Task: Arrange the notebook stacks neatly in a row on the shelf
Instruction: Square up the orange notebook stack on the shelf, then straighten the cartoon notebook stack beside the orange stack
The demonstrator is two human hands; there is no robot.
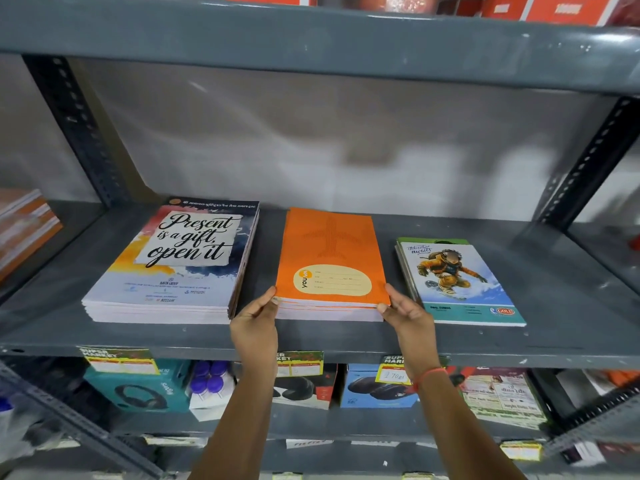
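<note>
Three notebook stacks lie in a row on the grey metal shelf. On the left is a thick stack with a "Present is a gift, open it" cover. The orange stack sits in the middle. A thin stack with a snowboarder cover lies on the right, turned slightly. My left hand grips the orange stack's front left corner. My right hand grips its front right corner, fingers touching the cover edge.
Dark perforated uprights frame the shelf bay. Another notebook pile lies in the bay to the left. Below, boxed headphones and other goods stand behind price tags. Orange boxes fill the shelf above.
</note>
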